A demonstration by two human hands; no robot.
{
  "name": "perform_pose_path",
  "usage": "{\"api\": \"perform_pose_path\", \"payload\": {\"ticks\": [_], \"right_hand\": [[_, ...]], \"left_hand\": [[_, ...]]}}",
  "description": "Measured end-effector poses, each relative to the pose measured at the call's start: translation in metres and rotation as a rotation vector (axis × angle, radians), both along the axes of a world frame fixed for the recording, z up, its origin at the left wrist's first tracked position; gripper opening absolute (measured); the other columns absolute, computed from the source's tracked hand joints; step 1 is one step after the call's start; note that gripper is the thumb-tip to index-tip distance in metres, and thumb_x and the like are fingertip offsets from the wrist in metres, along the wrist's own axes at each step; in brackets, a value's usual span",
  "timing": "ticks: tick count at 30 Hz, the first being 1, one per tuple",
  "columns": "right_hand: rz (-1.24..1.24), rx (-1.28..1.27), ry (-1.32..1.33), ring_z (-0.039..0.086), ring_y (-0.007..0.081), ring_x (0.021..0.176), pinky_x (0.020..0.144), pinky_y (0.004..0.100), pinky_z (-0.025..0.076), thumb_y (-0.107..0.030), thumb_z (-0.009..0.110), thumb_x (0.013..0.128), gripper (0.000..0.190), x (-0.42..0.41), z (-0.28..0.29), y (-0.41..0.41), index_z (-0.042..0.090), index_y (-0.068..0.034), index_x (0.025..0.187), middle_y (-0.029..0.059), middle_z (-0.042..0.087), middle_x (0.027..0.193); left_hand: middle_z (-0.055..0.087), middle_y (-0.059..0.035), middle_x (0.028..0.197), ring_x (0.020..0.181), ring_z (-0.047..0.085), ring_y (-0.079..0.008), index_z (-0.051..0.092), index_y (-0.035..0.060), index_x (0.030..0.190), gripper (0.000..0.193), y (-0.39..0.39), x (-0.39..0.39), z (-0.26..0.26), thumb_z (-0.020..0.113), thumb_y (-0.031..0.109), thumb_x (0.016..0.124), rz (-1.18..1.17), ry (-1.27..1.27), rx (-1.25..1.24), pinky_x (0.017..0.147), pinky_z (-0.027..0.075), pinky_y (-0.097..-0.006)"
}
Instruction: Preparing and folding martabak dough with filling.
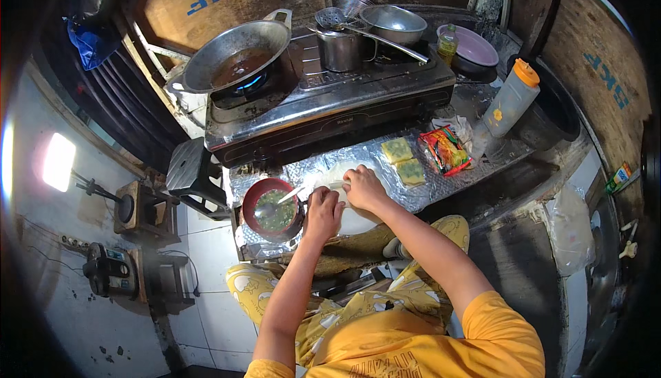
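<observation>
Thin, pale dough sheets (356,220) lie on the foil-like cover (304,169) of the low table before me. My right hand (365,188) pinches the raised edge of the top sheet. Close by on its left, my left hand (324,213) has its fingertips on the same edge, partly hiding it. Left of that hand sits a red-rimmed bowl (248,200) of liquid with chopped greens, and a pale-handled spoon (289,195) rests in it. Two flat folded squares with green filling (404,161) lie to the right of the sheets.
A Rinnai gas stove (330,120) stands behind, its left burner lit under a wok (206,65) of dark oil. A skimmer (382,40) lies across a metal pot (338,50). Rightward are a red packet (445,151) and an orange-capped bottle (512,98). A stool (193,166) stands left.
</observation>
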State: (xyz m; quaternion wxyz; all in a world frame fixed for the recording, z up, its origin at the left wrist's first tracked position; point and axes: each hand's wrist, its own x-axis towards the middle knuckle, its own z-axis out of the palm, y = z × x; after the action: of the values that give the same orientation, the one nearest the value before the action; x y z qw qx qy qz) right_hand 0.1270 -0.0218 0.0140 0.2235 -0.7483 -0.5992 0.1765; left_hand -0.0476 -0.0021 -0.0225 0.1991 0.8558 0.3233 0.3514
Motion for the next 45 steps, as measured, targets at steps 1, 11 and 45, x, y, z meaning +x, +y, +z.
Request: {"api": "perform_pose_path", "payload": {"ticks": [1,11,45], "right_hand": [[0.024,0.016,-0.002,0.062,0.0414,0.113,0.095,0.0494,0.052,-0.023,0.07,0.09,0.031,0.0,-0.002,0.001,0.068,-0.006,0.115,0.023,0.064,0.116],[0.168,-0.376,0.1,0.071,0.0318,0.101,0.088,0.0407,0.055,-0.029,0.085,0.075,0.041,0.015,0.019,0.038,0.075,-0.007,0.108,0.018,0.075,0.106],[0.233,0.194,-0.415,0.051,0.0294,0.132,0.113,0.057,0.032,-0.014,0.056,0.086,0.034,0.082,0.007,-0.018,0.068,-0.007,0.117,0.0129,0.059,0.133]], "left_hand": [[0.057,-0.0213,0.115,0.105,0.058,-0.0412,0.064,0.0037,0.117,0.033,-0.001,0.0,0.0,0.073,0.01,0.085,0.0,0.002,0.0,0.092,0.05,-0.0474],[0.059,-0.0223,0.121,0.112,0.056,-0.0434,0.058,0.0031,0.123,0.045,0.005,-0.002,0.004,0.076,0.014,0.083,0.028,0.053,-0.103,0.098,0.045,-0.0511],[0.052,-0.0122,0.141,0.138,0.041,-0.0485,0.064,0.0226,0.129,0.046,-0.067,-0.046,0.043,0.072,0.013,0.085,-0.086,0.446,-0.01,0.114,0.035,-0.062]]}}
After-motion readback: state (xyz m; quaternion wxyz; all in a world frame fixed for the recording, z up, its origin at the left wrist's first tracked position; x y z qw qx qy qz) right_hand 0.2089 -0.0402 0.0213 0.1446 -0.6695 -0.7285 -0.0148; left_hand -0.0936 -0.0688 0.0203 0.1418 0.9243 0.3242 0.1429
